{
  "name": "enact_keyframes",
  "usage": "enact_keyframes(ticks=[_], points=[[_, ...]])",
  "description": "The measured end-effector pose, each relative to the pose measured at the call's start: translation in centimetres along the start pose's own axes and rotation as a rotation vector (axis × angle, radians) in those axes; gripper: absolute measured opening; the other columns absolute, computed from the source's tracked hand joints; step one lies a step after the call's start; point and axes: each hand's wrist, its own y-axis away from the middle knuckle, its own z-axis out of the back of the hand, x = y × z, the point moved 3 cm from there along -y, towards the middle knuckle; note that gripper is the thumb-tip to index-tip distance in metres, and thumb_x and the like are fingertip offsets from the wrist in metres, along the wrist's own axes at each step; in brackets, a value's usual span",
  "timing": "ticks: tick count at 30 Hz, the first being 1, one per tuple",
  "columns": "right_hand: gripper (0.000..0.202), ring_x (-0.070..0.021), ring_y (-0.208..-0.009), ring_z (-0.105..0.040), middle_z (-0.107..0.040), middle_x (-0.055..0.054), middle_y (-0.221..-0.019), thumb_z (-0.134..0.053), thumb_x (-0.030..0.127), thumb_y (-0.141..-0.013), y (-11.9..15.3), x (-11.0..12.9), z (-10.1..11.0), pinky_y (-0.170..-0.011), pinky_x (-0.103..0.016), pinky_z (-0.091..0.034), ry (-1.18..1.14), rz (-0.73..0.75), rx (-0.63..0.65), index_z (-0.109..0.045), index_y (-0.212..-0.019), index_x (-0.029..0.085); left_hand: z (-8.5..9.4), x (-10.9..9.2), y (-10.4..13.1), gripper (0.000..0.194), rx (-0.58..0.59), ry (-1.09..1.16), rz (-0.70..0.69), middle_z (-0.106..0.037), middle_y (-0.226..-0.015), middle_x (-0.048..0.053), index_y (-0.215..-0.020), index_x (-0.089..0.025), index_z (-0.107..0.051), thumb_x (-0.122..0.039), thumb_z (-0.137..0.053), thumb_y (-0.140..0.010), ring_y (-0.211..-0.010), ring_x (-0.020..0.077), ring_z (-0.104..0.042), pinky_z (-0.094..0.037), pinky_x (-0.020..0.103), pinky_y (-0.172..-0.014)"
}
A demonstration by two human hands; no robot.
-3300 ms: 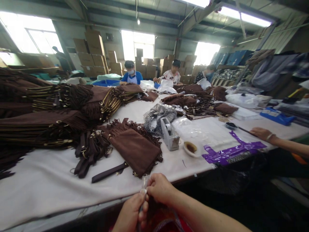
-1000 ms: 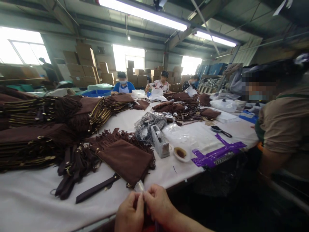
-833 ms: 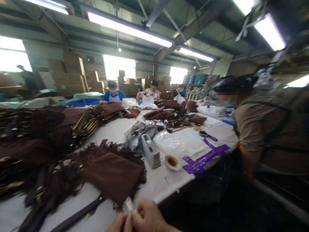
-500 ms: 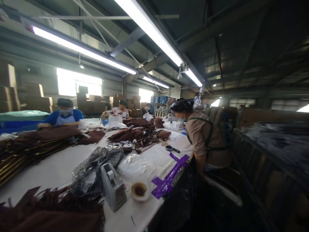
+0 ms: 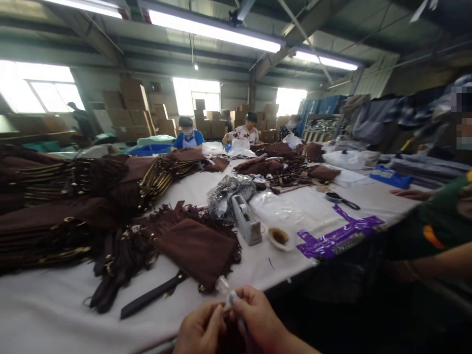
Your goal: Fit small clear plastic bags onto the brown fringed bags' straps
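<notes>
At the table's near edge, my right hand [image 5: 260, 314] is closed around a small piece with a clear plastic tip [image 5: 222, 286]; its exact kind is hard to make out. Pressed together beside it, the fingers of my left hand [image 5: 202, 327] pinch something at its lower end that they hide. Just beyond both hands lies a brown fringed suede bag [image 5: 199, 248]. A dark strap [image 5: 151, 297] rests on the white tabletop to the left of it.
Stacked brown bags with gold zippers [image 5: 155, 182] fill the left side. A grey tape dispenser [image 5: 246, 221], a bowl of dark liquid [image 5: 279, 238], purple tape [image 5: 335, 238] and a black-handled brush [image 5: 342, 200] lie to the right. A co-worker's arm [image 5: 438, 263] is at the right edge.
My view has swung left, bringing more of the bag stacks into sight. Both my hands have come into view at the bottom. The co-worker on the right now appears at the frame's edge.
</notes>
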Motion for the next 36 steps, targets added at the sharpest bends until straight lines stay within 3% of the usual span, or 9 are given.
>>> enact_keyframes(ticks=[2, 7, 13, 18, 22, 26, 29, 33, 36], points=[[0.050, -0.0074, -0.039, -0.045, -0.062, -0.001, -0.062, -0.068, 0.058, -0.065, -0.1, -0.6, 0.2, -0.040, -0.020, -0.030, -0.069, -0.080, 0.006, -0.055, -0.086, 0.014, 0.1, 0.7, -0.5, 0.030, -0.050, 0.203, 0.198, -0.067, -0.068, 0.004, -0.083, -0.017, -0.069, -0.047, -0.066, -0.077, -0.055, 0.0149, -0.058, -0.041, 0.022, -0.047], [0.064, -0.0079, -0.034, -0.048, -0.062, 0.000, -0.058, -0.068, 0.074, -0.057, -0.1, -1.0, 0.1, -0.035, -0.019, -0.031, -0.116, -0.112, 0.062, -0.049, -0.080, 0.017, -2.7, 0.4, -2.2, 0.030, 0.175, 0.743, 0.441, -0.070, -0.079, 0.009, -0.082, -0.011, -0.065, -0.040, -0.073, -0.075, -0.064, 0.0170, -0.066, -0.053, 0.027, -0.059], [0.064, -0.0052, -0.029, -0.037, -0.048, 0.008, -0.042, -0.062, 0.079, -0.056, -0.2, -2.0, 0.1, -0.033, -0.018, -0.024, -0.047, -0.205, 0.153, -0.043, -0.072, 0.020, -3.9, 1.0, -4.5, 0.003, -0.251, 0.934, 0.467, -0.070, -0.079, 0.010, -0.084, -0.010, -0.061, -0.012, -0.063, -0.083, -0.070, 0.0163, -0.068, -0.055, 0.025, -0.060], [0.058, -0.0038, -0.028, -0.029, -0.042, 0.012, -0.042, -0.065, 0.071, -0.059, -1.0, -1.7, 0.3, -0.032, -0.018, -0.016, -0.074, -0.229, 0.145, -0.038, -0.077, 0.023, -4.0, 0.3, -6.4, 0.020, -0.234, 1.047, 0.422, -0.051, -0.051, -0.004, -0.068, -0.018, -0.048, -0.009, -0.054, -0.084, -0.044, 0.0088, -0.052, -0.046, 0.021, -0.049], [0.051, -0.0040, -0.028, -0.029, -0.044, 0.011, -0.045, -0.062, 0.067, -0.065, -1.9, 0.0, 0.1, -0.033, -0.019, -0.017, -0.006, -0.181, 0.178, -0.040, -0.078, 0.022, -4.2, -1.3, -7.8, 0.030, -0.204, 1.018, 0.372, -0.036, -0.043, -0.009, -0.059, -0.022, -0.038, -0.018, -0.049, -0.087, -0.036, 0.0077, -0.040, -0.038, 0.020, -0.044], [0.040, -0.0052, -0.031, -0.028, -0.044, 0.009, -0.046, -0.055, 0.059, -0.075, -3.8, 3.1, 2.5, -0.036, -0.021, -0.019, 0.183, -0.086, 0.095, -0.043, -0.077, 0.021, -3.5, -2.5, -8.4, 0.016, -0.136, 0.890, 0.299, -0.060, -0.060, 0.000, -0.070, -0.015, -0.055, -0.024, -0.065, -0.080, -0.051, 0.0109, -0.057, -0.045, 0.023, -0.054], [0.022, -0.0121, -0.042, -0.045, -0.056, 0.001, -0.056, -0.054, 0.041, -0.080, -4.8, 5.8, 6.2, -0.044, -0.025, -0.033, 0.576, 0.102, -0.072, -0.055, -0.080, 0.019, -1.4, -1.6, -8.0, 0.020, -0.027, 0.509, 0.248, -0.069, -0.074, 0.008, -0.081, -0.012, -0.063, -0.027, -0.073, -0.071, -0.059, 0.0165, -0.064, -0.042, 0.024, -0.050], [0.017, -0.0267, -0.092, -0.061, -0.066, -0.012, -0.092, -0.054, 0.021, -0.078, -3.3, 7.3, 8.4, -0.084, -0.037, -0.044, 0.963, 0.550, -0.400, -0.065, -0.089, 0.017, 3.6, 0.5, -7.8, 0.024, -0.309, 0.149, 0.112, -0.070, -0.076, 0.007, -0.092, -0.015, -0.062, -0.029, -0.065, -0.074, -0.060, 0.0176, -0.064, -0.046, 0.025, -0.050], [0.020, -0.0248, -0.093, -0.060, -0.065, -0.012, -0.096, -0.047, 0.020, -0.086, -2.0, 5.6, 5.5, -0.086, -0.035, -0.044, 0.895, 0.652, -0.262, -0.065, -0.094, 0.018, 5.3, 0.8, -8.2, 0.032, -0.405, 0.047, 0.052, -0.072, -0.086, 0.009, -0.099, -0.016, -0.061, -0.030, -0.065, -0.072, -0.064, 0.0205, -0.066, -0.050, 0.028, -0.051]])
